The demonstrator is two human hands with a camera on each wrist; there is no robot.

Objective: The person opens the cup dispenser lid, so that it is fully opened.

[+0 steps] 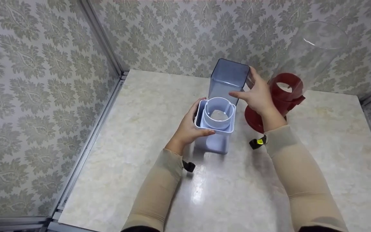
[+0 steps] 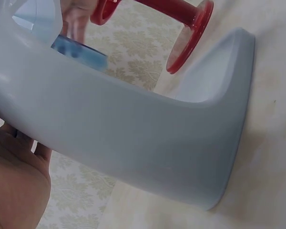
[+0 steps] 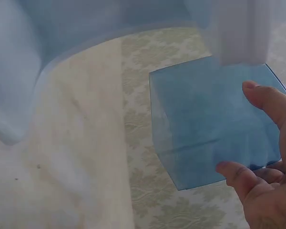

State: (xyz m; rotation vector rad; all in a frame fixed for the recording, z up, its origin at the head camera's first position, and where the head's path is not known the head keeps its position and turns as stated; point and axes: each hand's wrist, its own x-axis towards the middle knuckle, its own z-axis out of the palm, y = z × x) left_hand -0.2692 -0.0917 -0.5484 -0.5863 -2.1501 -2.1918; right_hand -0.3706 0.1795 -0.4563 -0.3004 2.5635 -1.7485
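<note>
A pale blue plastic stand (image 1: pixel 213 144), with a square top and a round collar inside it, is upright on the table. My left hand (image 1: pixel 188 129) grips its square top, thumb across the front and fingers round the left side. Just behind that top, a see-through blue square container (image 1: pixel 227 77) is in my right hand (image 1: pixel 259 96). The right wrist view shows the thumb on one face of the container (image 3: pixel 205 114) and fingers at its lower edge. In the left wrist view, the stand's curved neck (image 2: pixel 119 124) runs down to a broad base.
Right of my right hand stands a red stand (image 1: pixel 285 104) with a round foot, topped by a tall clear cylinder (image 1: pixel 314 54). Patterned walls (image 1: pixel 185 35) rise behind and beside the marbled table (image 1: pixel 134 122). Metal rails (image 1: pixel 89 145) run along the left edge.
</note>
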